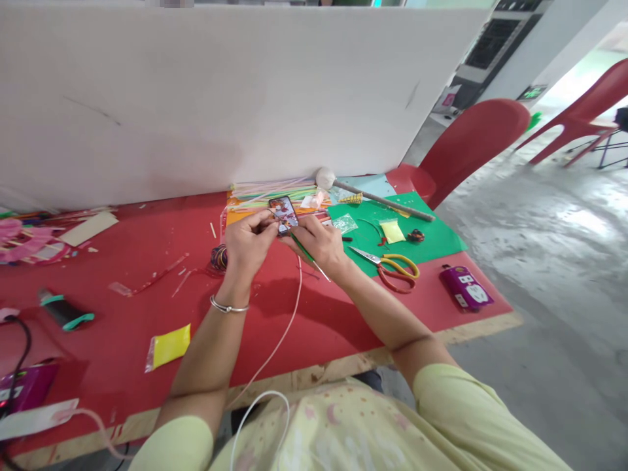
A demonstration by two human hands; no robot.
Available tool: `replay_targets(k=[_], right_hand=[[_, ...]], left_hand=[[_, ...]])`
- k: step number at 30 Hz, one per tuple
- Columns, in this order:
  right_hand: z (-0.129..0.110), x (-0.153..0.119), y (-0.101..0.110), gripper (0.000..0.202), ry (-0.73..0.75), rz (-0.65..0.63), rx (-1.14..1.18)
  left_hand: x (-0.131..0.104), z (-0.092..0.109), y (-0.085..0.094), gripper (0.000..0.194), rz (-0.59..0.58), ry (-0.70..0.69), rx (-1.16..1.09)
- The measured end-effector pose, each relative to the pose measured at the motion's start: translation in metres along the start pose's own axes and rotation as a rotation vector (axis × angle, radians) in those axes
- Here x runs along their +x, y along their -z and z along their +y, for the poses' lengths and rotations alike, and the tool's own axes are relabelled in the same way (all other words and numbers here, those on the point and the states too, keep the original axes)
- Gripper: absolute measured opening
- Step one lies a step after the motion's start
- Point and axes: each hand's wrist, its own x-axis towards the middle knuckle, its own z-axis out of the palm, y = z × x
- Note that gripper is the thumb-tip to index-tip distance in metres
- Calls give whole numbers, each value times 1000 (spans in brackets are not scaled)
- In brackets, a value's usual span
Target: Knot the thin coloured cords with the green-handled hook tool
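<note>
My left hand [249,243] and my right hand [321,243] are close together above the red tabletop, both with fingers pinched. From under my right hand a thin green-and-white stick [320,269] slants down to the right. A fine dark strand shows near my left fingertips, but what they pinch is too small to make out. Just behind the fingers is a phone [282,210] with a lit, colourful picture. A pale pink cable [289,324] runs from near the hands to the table's front edge. Beside my left wrist lies a coil of dark wire [218,257].
Scissors [392,267] with yellow and red handles lie right on a green sheet [441,242], below a grey rod with a white ball [325,178]. Purple power sockets [466,288], yellow packets [171,347] and dark-handled pliers [63,311] lie about. A white panel [196,98] stands behind.
</note>
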Motion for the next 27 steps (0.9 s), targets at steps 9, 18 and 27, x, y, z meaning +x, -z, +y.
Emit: replay_targets(k=[9, 18, 27], right_hand=[[3, -4, -7, 35, -18, 34, 98], [2, -6, -12, 28, 19, 148, 98], [22, -3, -9, 41, 199, 165, 284]], left_hand=[[-5, 12, -12, 26, -60, 287, -534], [-11, 13, -22, 26, 44, 298, -610], [0, 18, 4, 31, -317, 538, -687]])
